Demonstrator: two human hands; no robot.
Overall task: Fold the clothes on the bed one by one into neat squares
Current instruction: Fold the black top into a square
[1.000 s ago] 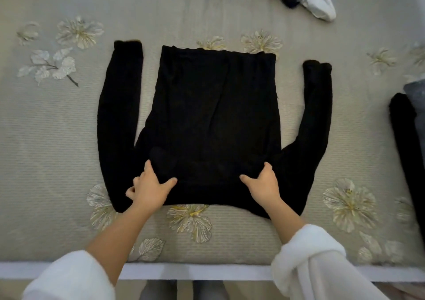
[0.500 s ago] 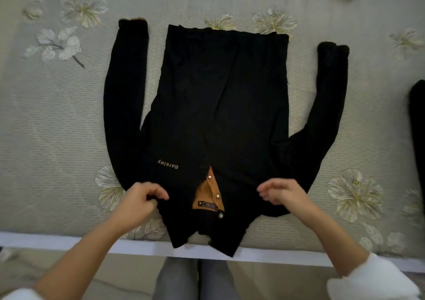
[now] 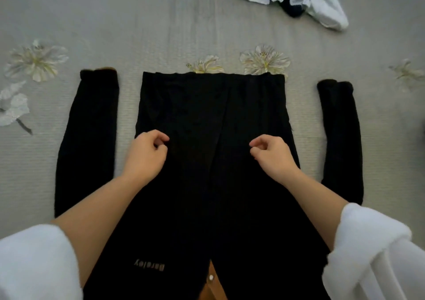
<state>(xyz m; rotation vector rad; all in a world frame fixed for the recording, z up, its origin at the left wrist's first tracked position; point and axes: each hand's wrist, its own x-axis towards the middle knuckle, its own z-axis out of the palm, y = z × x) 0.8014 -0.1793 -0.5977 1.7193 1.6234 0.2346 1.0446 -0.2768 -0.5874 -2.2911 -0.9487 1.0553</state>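
Left hand [image 3: 146, 155] and right hand [image 3: 274, 156] curled over black top [image 3: 207, 106], grip indeterminate; uneven lift risks a skewed fold toward 12 o'clock.

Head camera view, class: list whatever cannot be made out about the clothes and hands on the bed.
Head view:
1. Black long-sleeved top: collar end cut off by the bottom edge.
2. Left hand, right hand: curled fingers over black cloth; pinching or not, unclear.
3. Dark item: mostly buried under the crumpled white garment; kind unknown.
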